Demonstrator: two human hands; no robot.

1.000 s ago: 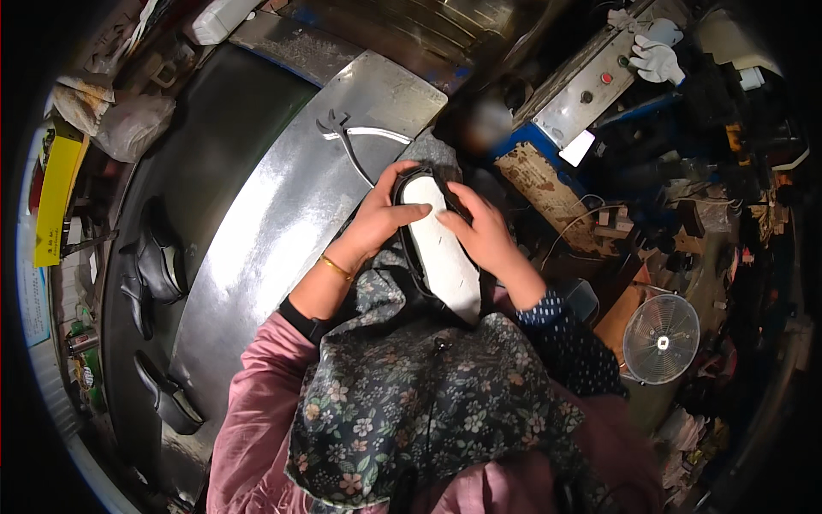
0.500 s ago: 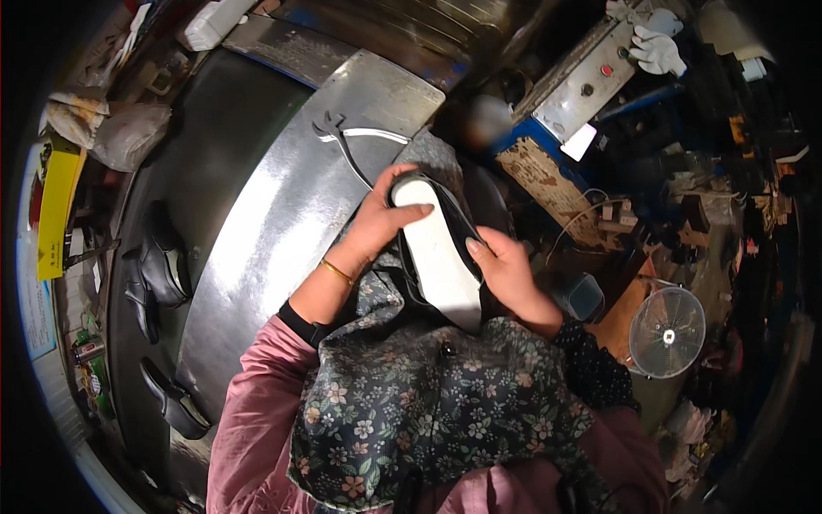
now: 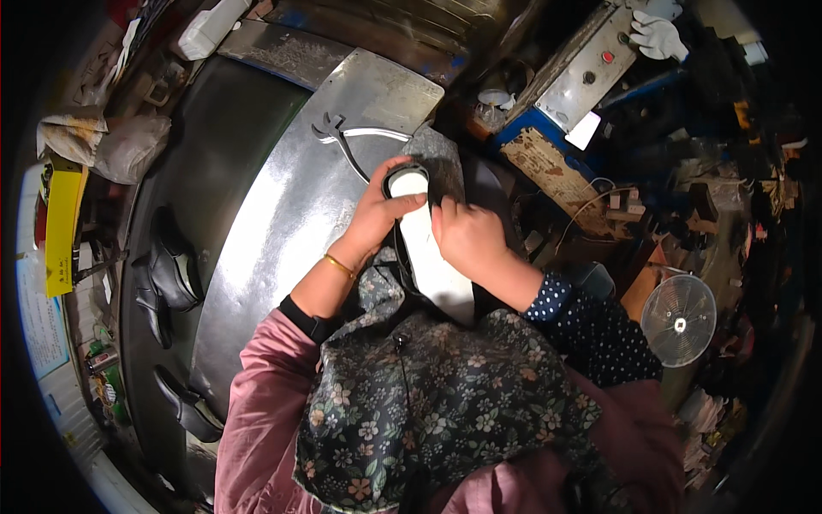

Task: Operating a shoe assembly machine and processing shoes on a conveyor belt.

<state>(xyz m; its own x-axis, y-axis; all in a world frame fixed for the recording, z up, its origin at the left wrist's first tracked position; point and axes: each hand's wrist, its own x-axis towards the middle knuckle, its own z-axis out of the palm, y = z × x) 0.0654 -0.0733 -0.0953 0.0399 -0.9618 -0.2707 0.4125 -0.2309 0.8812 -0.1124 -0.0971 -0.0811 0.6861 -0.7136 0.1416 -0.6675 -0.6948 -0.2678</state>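
A black shoe upper (image 3: 410, 271) with a long white insole (image 3: 424, 236) facing up rests over my lap, its narrower end pointing away from me. My left hand (image 3: 377, 210) wraps round that far end, thumb pressed on the white surface. At the right side, my right hand (image 3: 471, 240) has its fingers curled in on the upper's dark edge; what the fingertips pinch is partly hidden behind the knuckles. Just beyond my left hand, pincers (image 3: 341, 137) with one white handle lie on the shiny metal tabletop (image 3: 274, 188).
Several black shoes (image 3: 178, 265) stand on a dark belt (image 3: 214, 128) at the left. A control box (image 3: 582, 77) with a red button and a white glove (image 3: 658, 36) are at the far right. A round fan (image 3: 678, 320) sits on the right.
My right hand has moved inward and away from me along the shoe's right edge, its fingers now curled over. My left hand keeps its hold on the far end.
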